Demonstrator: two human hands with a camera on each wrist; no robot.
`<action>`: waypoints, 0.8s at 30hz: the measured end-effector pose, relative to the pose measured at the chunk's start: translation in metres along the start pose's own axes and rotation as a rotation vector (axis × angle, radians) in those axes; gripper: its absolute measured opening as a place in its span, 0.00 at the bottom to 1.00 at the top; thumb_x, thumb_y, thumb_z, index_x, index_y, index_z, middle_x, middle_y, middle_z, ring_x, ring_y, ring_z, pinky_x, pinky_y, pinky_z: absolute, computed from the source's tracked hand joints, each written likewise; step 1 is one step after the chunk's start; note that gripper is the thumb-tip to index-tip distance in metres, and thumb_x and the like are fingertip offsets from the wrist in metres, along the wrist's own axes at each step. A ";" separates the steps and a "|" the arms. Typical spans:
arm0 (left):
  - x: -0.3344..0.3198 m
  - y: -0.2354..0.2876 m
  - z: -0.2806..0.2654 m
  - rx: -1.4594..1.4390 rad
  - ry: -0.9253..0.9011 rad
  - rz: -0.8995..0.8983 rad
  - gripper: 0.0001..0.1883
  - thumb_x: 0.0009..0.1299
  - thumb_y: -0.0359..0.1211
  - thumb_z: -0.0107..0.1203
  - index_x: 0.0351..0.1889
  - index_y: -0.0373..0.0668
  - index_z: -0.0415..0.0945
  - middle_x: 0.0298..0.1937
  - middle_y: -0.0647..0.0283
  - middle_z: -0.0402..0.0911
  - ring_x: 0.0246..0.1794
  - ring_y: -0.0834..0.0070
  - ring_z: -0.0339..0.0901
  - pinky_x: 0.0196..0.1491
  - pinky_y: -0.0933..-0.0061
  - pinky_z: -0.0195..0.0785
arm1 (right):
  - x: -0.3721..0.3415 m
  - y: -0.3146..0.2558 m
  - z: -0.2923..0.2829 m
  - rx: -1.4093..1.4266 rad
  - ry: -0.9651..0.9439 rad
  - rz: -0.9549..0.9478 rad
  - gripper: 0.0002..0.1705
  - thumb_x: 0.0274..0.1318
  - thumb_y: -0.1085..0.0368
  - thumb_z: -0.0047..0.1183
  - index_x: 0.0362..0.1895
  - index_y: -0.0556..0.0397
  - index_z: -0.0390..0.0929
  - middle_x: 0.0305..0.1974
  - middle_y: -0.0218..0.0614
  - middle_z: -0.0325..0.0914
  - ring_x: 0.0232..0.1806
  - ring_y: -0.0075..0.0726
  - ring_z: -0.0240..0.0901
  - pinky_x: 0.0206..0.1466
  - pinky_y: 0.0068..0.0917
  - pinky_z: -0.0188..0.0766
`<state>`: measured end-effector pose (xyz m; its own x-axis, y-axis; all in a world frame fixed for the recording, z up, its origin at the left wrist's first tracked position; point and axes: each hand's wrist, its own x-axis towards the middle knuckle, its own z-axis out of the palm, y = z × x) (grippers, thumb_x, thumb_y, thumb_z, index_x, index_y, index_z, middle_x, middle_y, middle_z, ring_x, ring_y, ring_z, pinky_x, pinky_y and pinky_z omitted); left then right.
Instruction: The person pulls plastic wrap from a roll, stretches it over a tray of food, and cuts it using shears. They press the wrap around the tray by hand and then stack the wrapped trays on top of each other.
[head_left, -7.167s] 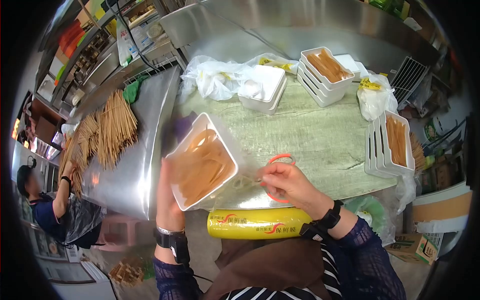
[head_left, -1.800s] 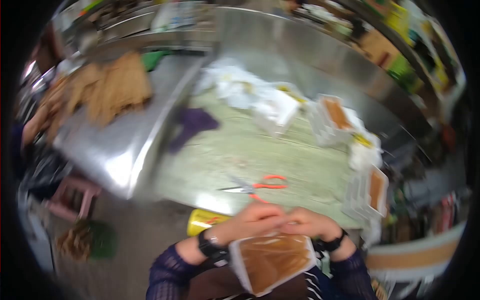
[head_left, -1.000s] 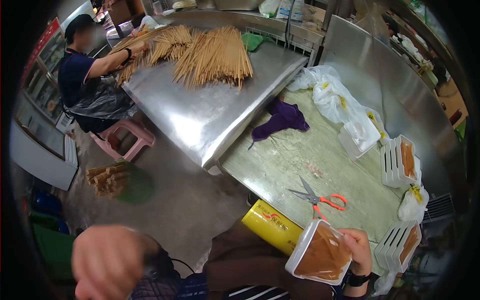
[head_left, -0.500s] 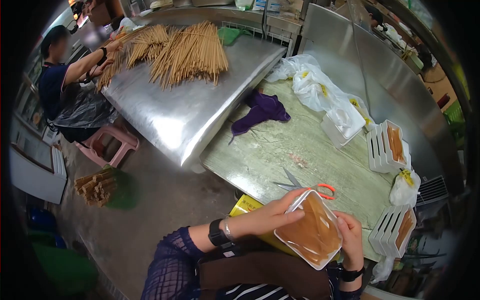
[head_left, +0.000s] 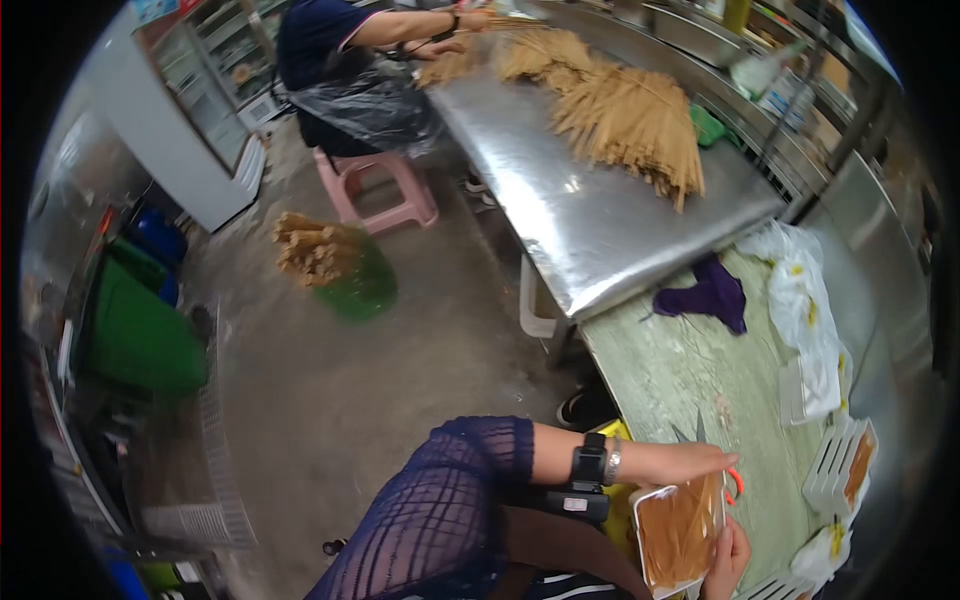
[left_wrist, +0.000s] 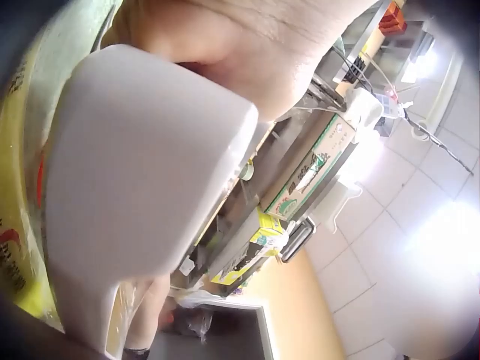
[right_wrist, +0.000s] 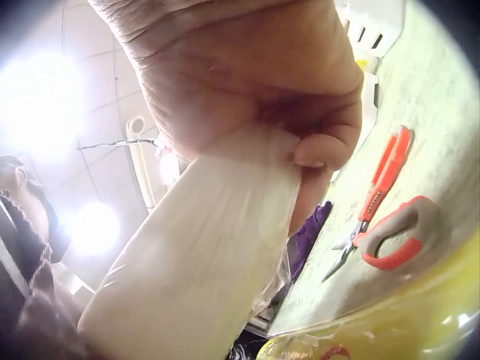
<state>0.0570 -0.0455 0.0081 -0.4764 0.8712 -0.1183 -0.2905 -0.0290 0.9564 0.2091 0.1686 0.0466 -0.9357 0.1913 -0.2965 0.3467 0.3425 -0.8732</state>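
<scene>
The left hand (head_left: 688, 461) lies across the far end of the filled tray (head_left: 678, 540), fingers straight; the tray is off the tabletop (head_left: 660, 370) just past its near edge, film side up, its long axis seemingly running near to far. Clear film (right_wrist: 279, 289) covers the top; I cannot tell if its edges are sealed, so that may be left. The right hand (head_left: 728, 562) grips the right side, fingers curled. Scissors (right_wrist: 373, 201) lie beyond; farther right, stacked trays (head_left: 828, 470) look done.
</scene>
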 end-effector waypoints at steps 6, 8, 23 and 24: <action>0.012 -0.008 -0.007 0.033 0.083 0.081 0.29 0.77 0.48 0.42 0.31 0.27 0.75 0.26 0.63 0.75 0.27 0.75 0.64 0.34 0.67 0.64 | -0.003 -0.022 0.021 0.007 0.045 0.047 0.19 0.68 0.58 0.48 0.52 0.62 0.76 0.40 0.33 0.74 0.39 0.27 0.66 0.40 0.23 0.64; 0.019 -0.011 -0.008 0.161 0.072 0.157 0.27 0.76 0.45 0.43 0.30 0.27 0.75 0.24 0.63 0.75 0.26 0.74 0.64 0.34 0.66 0.64 | -0.003 -0.018 0.018 -0.005 0.044 0.056 0.20 0.68 0.58 0.48 0.52 0.63 0.75 0.41 0.35 0.75 0.41 0.28 0.66 0.42 0.24 0.65; 0.013 -0.003 -0.012 0.143 0.136 0.222 0.29 0.76 0.49 0.42 0.30 0.28 0.77 0.26 0.54 0.79 0.29 0.67 0.73 0.39 0.62 0.67 | 0.002 -0.047 0.030 -0.169 -0.007 0.044 0.26 0.68 0.58 0.44 0.61 0.66 0.70 0.57 0.48 0.73 0.55 0.42 0.68 0.57 0.34 0.63; 0.014 -0.004 -0.013 0.154 0.144 0.225 0.30 0.76 0.49 0.42 0.30 0.28 0.77 0.26 0.54 0.79 0.29 0.66 0.72 0.39 0.62 0.66 | 0.004 -0.045 0.030 -0.191 0.001 0.047 0.26 0.68 0.58 0.44 0.60 0.66 0.71 0.56 0.49 0.73 0.54 0.42 0.68 0.57 0.34 0.64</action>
<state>0.0406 -0.0396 -0.0014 -0.6303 0.7727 0.0745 -0.0407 -0.1288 0.9908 0.1878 0.1268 0.0730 -0.9180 0.2120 -0.3352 0.3966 0.5011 -0.7692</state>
